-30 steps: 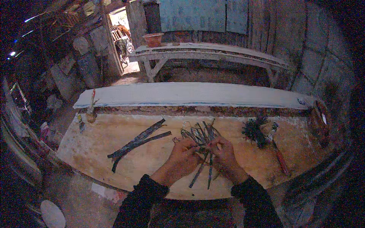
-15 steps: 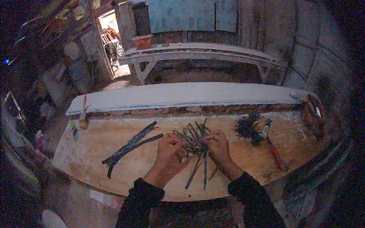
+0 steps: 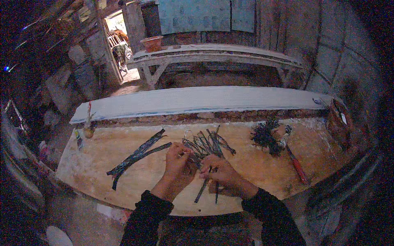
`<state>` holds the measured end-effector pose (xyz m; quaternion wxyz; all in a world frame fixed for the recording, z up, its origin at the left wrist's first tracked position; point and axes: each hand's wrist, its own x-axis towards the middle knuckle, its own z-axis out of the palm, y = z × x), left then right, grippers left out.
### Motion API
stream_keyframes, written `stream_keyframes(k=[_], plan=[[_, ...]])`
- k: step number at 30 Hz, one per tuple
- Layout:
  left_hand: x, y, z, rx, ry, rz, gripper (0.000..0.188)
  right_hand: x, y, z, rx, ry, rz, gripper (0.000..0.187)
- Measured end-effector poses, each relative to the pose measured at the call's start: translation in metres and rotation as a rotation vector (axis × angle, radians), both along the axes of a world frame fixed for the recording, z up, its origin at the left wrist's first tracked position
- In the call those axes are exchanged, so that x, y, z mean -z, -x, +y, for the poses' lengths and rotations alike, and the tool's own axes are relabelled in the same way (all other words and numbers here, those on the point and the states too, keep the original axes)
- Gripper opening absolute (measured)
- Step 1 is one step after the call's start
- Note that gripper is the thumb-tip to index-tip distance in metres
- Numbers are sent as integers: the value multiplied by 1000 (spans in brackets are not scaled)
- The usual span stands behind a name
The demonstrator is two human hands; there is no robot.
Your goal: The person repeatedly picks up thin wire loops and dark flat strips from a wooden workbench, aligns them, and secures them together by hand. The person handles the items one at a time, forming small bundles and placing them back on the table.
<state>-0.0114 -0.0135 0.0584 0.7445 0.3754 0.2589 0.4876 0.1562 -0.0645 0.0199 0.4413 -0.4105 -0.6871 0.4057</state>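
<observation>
A looped bundle of thin dark strips (image 3: 207,143) lies in front of me on a wooden board, its loops fanning away from me and a few loose ends pointing toward me. My left hand (image 3: 178,164) is closed on the left side of the bundle, fingertips pinched together. Closed as well, my right hand (image 3: 225,176) grips strips at the near end, and a short dark piece shows over its fingers. The exact spot pinched is partly hidden by the fingers. Left of my left hand lie several longer flat dark strips (image 3: 137,156), untouched.
A dark, shaggy tuft (image 3: 266,137) sits on the board (image 3: 246,197) at right, beside a red-handled tool (image 3: 296,167). A slim reddish tool (image 3: 89,119) stands at the far left. Behind runs a long white plank (image 3: 205,99); farther back, a bench (image 3: 221,57) bears an orange-brown bowl (image 3: 152,43).
My right hand has moved left and toward me, from the bundle's right side to its near end, closer to my left hand. Strips on the bundle's right now splay out to the right.
</observation>
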Motion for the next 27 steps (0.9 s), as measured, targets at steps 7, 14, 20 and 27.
stream_keyframes(k=[7, 14, 20, 27], plan=[[42, -10, 5, 335, -16, -113, 9, 24, -7, 20, 423, 58, 190, 12], [67, -9, 11, 573, -579, 272, 14, 12, -7, 25, 685, -257, -78, 14], [17, -4, -7, 267, 185, 15, 13, 0, -13, 19, 747, -184, 2, 6], [21, -1, 15, -124, 191, 107, 12, 23, -8, 19, 85, -76, 71, 11]])
